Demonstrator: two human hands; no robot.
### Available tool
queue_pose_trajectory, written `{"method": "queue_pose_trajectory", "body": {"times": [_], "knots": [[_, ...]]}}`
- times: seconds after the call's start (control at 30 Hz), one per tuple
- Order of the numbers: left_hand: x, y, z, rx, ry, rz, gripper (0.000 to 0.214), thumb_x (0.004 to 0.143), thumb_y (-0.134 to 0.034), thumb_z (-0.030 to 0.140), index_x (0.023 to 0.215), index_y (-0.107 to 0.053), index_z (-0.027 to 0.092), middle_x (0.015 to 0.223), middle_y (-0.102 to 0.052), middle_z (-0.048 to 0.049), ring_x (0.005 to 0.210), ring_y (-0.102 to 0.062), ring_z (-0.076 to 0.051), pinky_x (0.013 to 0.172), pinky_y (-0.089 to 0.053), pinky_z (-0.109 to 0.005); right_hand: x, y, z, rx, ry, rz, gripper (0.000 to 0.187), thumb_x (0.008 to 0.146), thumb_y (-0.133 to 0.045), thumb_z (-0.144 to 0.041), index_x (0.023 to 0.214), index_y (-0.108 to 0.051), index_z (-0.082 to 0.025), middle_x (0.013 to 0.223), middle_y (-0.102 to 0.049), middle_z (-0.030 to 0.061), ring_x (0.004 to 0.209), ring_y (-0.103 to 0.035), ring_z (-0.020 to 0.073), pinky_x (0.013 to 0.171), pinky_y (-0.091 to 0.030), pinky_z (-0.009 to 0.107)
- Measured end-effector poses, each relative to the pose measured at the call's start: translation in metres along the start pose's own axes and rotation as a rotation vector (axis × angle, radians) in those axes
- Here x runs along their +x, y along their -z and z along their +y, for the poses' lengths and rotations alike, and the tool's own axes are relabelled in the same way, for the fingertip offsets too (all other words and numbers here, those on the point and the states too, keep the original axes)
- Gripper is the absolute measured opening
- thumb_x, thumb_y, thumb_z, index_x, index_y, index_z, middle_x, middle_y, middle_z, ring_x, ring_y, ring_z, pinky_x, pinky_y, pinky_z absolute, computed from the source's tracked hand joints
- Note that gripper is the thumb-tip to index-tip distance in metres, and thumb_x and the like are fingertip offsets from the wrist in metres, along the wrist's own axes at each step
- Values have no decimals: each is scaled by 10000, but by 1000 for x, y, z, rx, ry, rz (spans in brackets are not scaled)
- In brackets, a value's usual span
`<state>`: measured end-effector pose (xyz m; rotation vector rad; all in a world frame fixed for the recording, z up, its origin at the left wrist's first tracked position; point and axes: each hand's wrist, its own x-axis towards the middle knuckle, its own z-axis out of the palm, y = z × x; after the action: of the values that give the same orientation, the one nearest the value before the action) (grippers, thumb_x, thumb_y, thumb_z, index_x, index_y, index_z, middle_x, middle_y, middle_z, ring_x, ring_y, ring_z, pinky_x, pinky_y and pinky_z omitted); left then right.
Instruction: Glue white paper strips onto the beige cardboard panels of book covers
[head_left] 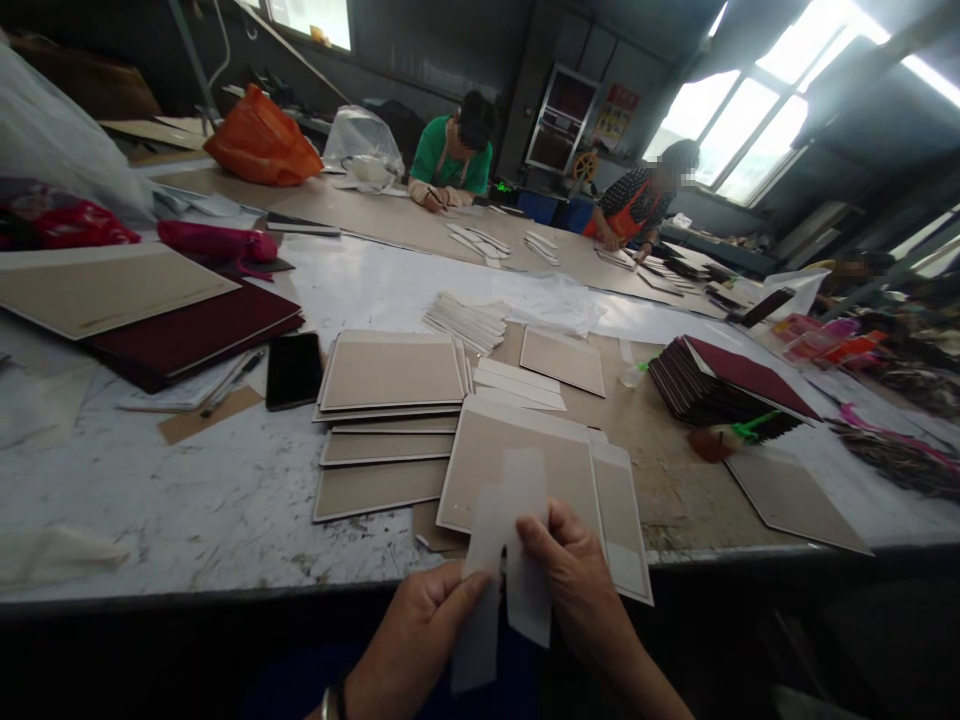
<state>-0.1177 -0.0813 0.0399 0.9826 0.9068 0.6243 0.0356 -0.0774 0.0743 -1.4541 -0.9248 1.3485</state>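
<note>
My left hand (420, 625) and my right hand (574, 575) both pinch thin white paper strips (510, 540) at the near table edge. The strips stand upright between the thumbs and fingers, one long piece hanging down below the left thumb. Just behind them lies a tan card panel with a white border (525, 460), overlapping another panel to its right. Further left sit stacks of similar tan card panels (390, 375).
A black phone (293, 368) lies left of the stacks. Dark red covers (720, 385) are piled at the right, another red board (195, 335) at the left. White strips (469, 320) lie mid-table. Two other people (454, 155) work at the far side. An orange bag (262, 140) sits far left.
</note>
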Motion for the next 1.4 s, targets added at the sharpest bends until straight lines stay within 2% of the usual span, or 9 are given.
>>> {"method": "queue_pose_trajectory", "body": {"times": [0.13,0.23,0.33,0.43,0.5,0.6,0.8,1.13,1.4], "knots": [[-13,21,-32,-113,103,135,332,690,-581,485,751,-616,160,712,-623,-32,677,-550,-161,637,-406,-262,-9,29,1,-143,-82,13,342,758,-550,-530,782,-511,-191,632,-567,-15,569,-517,133,524,-391,233],[-16,33,-36,-203,68,312,190,640,-614,341,667,-530,172,588,-526,30,530,-451,-98,525,-349,-220,-6,43,-8,-368,-92,-127,314,800,-497,-501,771,-523,-190,682,-553,-18,634,-504,134,585,-391,235],[-10,37,-20,-204,17,392,242,589,-649,277,628,-431,180,546,-409,68,507,-344,-66,495,-290,-193,9,43,-20,-609,-44,-320,284,830,-459,-437,717,-509,-181,697,-503,-27,663,-460,122,623,-367,229],[3,35,2,-180,89,380,311,655,-631,399,689,-402,193,483,-302,99,458,-240,-54,452,-234,-188,30,34,-31,-811,-58,-521,276,834,-436,-389,672,-487,-171,664,-456,-33,622,-422,106,579,-333,221],[14,34,13,-132,149,345,355,689,-571,505,777,-431,191,427,-236,123,412,-165,-50,413,-155,-196,45,28,-38,-899,-119,-624,279,814,-448,-389,644,-477,-170,623,-428,-39,578,-393,96,528,-307,216],[28,33,22,-59,189,283,441,690,-510,583,833,-460,169,420,-238,123,392,-172,-46,400,-127,-197,66,21,-44,-989,-238,-709,305,762,-499,-430,601,-455,-175,555,-385,-51,520,-349,85,463,-261,215],[39,37,23,-19,203,222,389,700,-467,570,665,-379,193,454,-251,109,391,-205,-38,385,-162,-187,91,20,-45,-1048,-320,-757,315,723,-526,-453,592,-500,-168,531,-387,-52,513,-351,84,459,-259,213],[47,40,22,-28,271,181,271,730,-460,458,711,-404,193,394,-292,111,344,-271,-44,367,-169,-172,101,19,-45,-1066,-318,-761,323,715,-520,-457,578,-497,-166,526,-382,-52,525,-347,88,469,-264,213],[52,45,18,-19,267,158,399,652,-567,559,667,-408,193,381,-319,108,344,-285,-50,374,-172,-179,103,17,-43,-1076,-290,-770,319,721,-513,-446,566,-480,-169,530,-387,-52,509,-339,81,452,-249,213]]}}
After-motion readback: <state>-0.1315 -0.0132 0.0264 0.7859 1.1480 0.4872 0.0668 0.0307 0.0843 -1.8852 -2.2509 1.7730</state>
